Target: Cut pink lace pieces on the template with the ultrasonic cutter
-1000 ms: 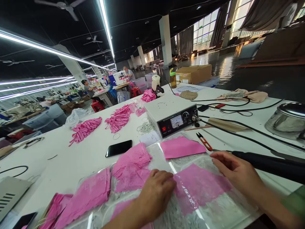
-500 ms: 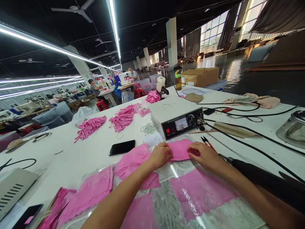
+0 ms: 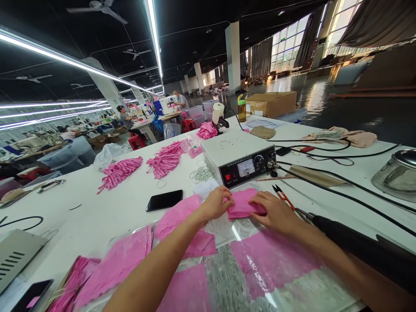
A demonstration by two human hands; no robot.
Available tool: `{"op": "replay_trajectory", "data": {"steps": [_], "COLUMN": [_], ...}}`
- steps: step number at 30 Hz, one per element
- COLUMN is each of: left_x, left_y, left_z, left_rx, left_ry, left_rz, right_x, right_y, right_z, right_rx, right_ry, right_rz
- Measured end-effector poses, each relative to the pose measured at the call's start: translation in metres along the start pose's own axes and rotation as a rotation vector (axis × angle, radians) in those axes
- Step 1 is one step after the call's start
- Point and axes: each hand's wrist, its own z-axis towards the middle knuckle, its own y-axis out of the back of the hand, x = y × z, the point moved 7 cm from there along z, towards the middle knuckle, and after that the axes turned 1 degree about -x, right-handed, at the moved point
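Note:
A small pink fabric piece (image 3: 241, 200), seemingly layered, lies in front of the control box between both hands. My left hand (image 3: 217, 203) pinches its left edge with bent fingers. At its right side, my right hand (image 3: 273, 209) has the thumb under the near edge and the fingers on top. Under my left forearm is a fanned stack of pink fabric pieces (image 3: 177, 216). Clear plastic sheeting with a pink panel (image 3: 273, 260) beneath it spreads below my hands. Red-handled thread snips (image 3: 283, 196) lie just beyond my right hand.
A control box (image 3: 245, 169) with a dial stands behind the fabric. Black cables (image 3: 325, 180) cross the right side, near a black handheld tool (image 3: 338, 232). A phone (image 3: 164, 200), bundles of pink strips (image 3: 121, 171) and a glass jar (image 3: 394, 177) are also on the table.
My right hand has moved slightly left and its fingers have come over the fabric's right part. The fabric's near edge now looks folded or layered. My left hand stays at the left edge.

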Motion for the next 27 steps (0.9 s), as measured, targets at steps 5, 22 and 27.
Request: {"op": "replay_trajectory", "data": {"steps": [5, 22, 27], "left_x": [-0.02, -0.069, -0.079], "left_y": [0.019, -0.049, -0.044], "left_z": [-0.009, -0.083, -0.078], "left_rx": [0.004, 0.383, 0.449], "left_ry": [0.016, -0.039, -0.105], "left_rz": [-0.076, -0.087, -0.026], "right_x": [0.007, 0.024, 0.014], "right_y": [0.012, 0.057, 0.056], "right_z": [-0.006, -0.12, -0.133], "right_rx": [-0.099, -0.196, -0.205], "right_ry": [0.075, 0.136, 0.042], "right_rz": [-0.074, -0.06, -0.137]}}
